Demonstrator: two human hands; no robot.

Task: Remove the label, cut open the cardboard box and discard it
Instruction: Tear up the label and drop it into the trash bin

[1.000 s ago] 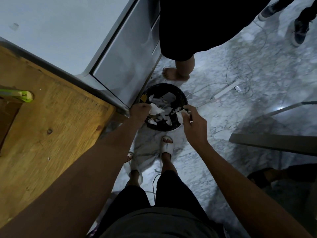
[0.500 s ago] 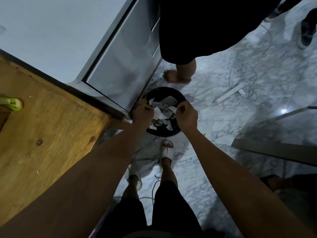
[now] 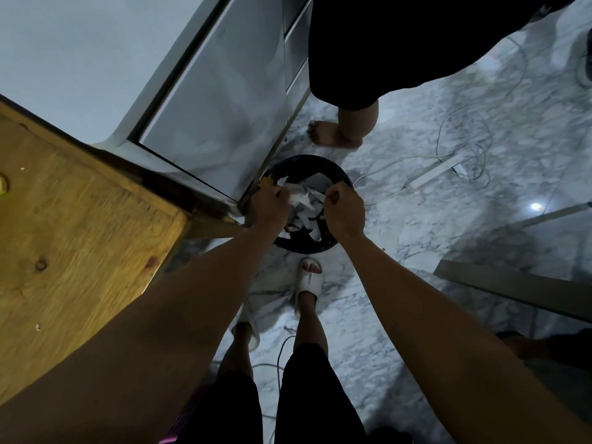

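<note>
A round black bin (image 3: pixel 306 248) stands on the marble floor, holding several torn white paper scraps (image 3: pixel 306 216). Both my hands hover over it with fingers closed. My left hand (image 3: pixel 270 205) is above the bin's left rim and my right hand (image 3: pixel 344 209) above its right side. They pinch a crumpled white label scrap (image 3: pixel 299 196) that stretches between them. No cardboard box is in view. A sliver of a green tool (image 3: pixel 2 186) lies at the left edge of the wooden table.
The wooden table (image 3: pixel 80 245) fills the left, with a white cabinet (image 3: pixel 217 116) behind it touching the bin. Another person's bare foot (image 3: pixel 333 136) stands just beyond the bin. A power strip (image 3: pixel 439 169) and cables lie to the right, near a grey bar (image 3: pixel 512 290). My slippered feet (image 3: pixel 309 280) stand before the bin.
My hands have come closer together over the bin, and the right hand's fingers have closed into a fist. The view has shifted so the green tool is almost out of frame.
</note>
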